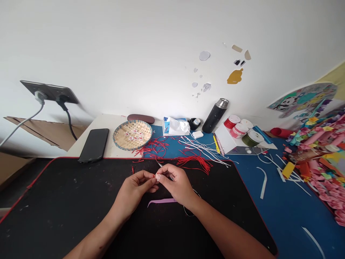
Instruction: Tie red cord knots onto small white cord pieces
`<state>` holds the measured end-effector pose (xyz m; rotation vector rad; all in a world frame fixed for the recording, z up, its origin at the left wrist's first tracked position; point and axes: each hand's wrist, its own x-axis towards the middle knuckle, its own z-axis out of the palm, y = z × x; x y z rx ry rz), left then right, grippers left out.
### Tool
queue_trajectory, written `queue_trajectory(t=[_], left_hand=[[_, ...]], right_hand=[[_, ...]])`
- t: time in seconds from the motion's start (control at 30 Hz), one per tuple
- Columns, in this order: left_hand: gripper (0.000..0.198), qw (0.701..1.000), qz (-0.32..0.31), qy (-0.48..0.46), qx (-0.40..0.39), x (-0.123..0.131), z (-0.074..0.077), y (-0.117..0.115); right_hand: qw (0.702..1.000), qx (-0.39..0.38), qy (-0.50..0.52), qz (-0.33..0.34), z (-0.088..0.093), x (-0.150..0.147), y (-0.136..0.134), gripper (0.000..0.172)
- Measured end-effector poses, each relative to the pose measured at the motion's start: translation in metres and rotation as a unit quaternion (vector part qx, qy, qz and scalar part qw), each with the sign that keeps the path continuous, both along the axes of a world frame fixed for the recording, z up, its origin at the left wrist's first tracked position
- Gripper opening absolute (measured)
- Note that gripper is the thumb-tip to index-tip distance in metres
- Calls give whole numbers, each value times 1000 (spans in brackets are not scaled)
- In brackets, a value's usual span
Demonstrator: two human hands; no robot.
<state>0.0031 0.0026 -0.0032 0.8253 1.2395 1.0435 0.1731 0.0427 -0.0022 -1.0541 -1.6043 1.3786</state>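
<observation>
My left hand [134, 190] and my right hand [176, 185] meet over the black mat [67, 201], thumbs and forefingers pinched together. Between their fingertips shows a tiny bit of red cord [154, 176]; most of it is hidden. A thin pointed metal tip [159, 164] sticks out beyond my right fingers, its kind unclear. Below the hands lie purple curved tweezers [163, 201], partly covered by my right hand. A thin loop shows beside my right wrist, mostly hidden. Just past the mat's far edge are cut red cords [195, 163] and white cords [202, 145].
A woven basket [121, 138] holds small red-and-white pieces. Near it are a phone [93, 145], a tissue box [175, 127] and a black flask [215, 117]. Thread spools [252, 138] stand on a white box at the right. Colourful paper flowers [323, 180] crowd the far right.
</observation>
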Motion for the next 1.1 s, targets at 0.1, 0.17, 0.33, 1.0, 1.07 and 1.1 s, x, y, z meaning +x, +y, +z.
queue_trajectory(t=[0.1,0.17,0.33,1.0,1.07,1.1], left_hand=[[35,1000,10,-4,3,1,0,0],[35,1000,16,-2,6,2,1,-1],[33,999,11,38,26,4,3,-5],[37,999,-11,-30,-37,-1,1,0],[36,999,-8,-28,-29,0,1,0],[36,999,-8,-25,-24,0,0,-1]], right_hand=[[1000,-12,7,0,-1,0,1,12],[1000,-25,16,0,-2,0,2,12],[999,-34,16,1,-4,0,3,12],[999,-43,23,7,-1,2,-1,13],[999,-42,21,7,-1,2,0,13],[999,-42,19,8,-1,2,0,13]])
